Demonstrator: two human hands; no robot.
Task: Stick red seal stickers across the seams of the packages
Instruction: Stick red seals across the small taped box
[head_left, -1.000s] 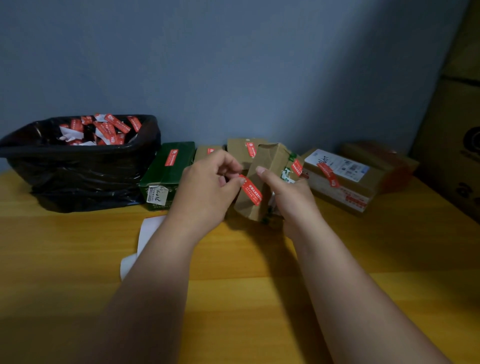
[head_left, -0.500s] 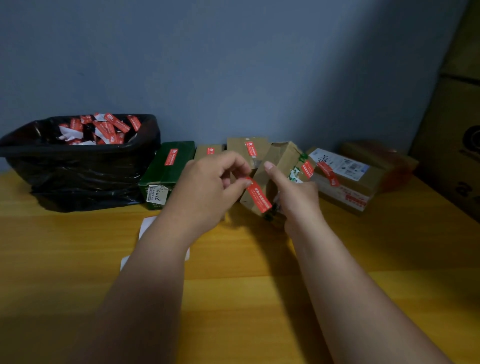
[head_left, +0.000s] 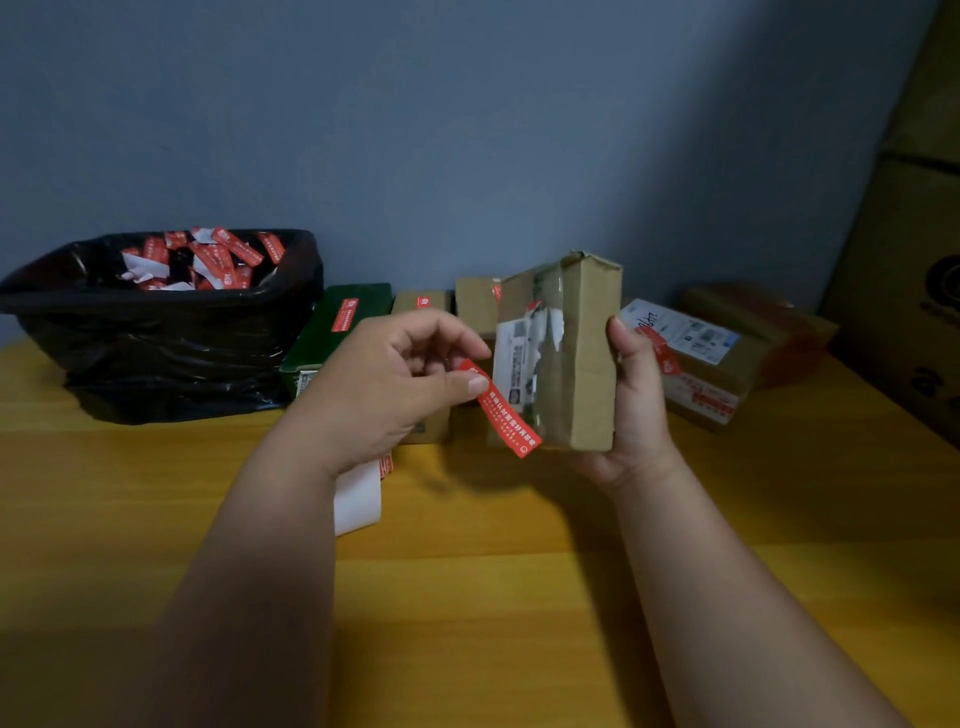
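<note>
My right hand (head_left: 631, 400) grips a small brown cardboard package (head_left: 563, 353) upright above the table, its taped face with a torn white label turned towards me. My left hand (head_left: 395, 384) pinches a long red seal sticker (head_left: 506, 415) by its top end between thumb and forefinger; the sticker hangs down beside the package's left edge. Behind them, a row of packages stands against the wall: a green box (head_left: 343, 327), two small brown boxes (head_left: 423, 304), and a larger labelled box (head_left: 696, 358), each bearing a red sticker.
A black bin bag (head_left: 156, 338) at the back left holds several used red and white sticker backings. A white strip of sticker backing (head_left: 358, 499) lies on the yellow wooden table (head_left: 467, 597) under my left wrist. Big cardboard boxes (head_left: 904, 260) rise at the right.
My right hand has lifted the brown package and turned it upright, showing its taped, labelled face. My left hand has kept hold of the red sticker, which now hangs by the package's left edge.
</note>
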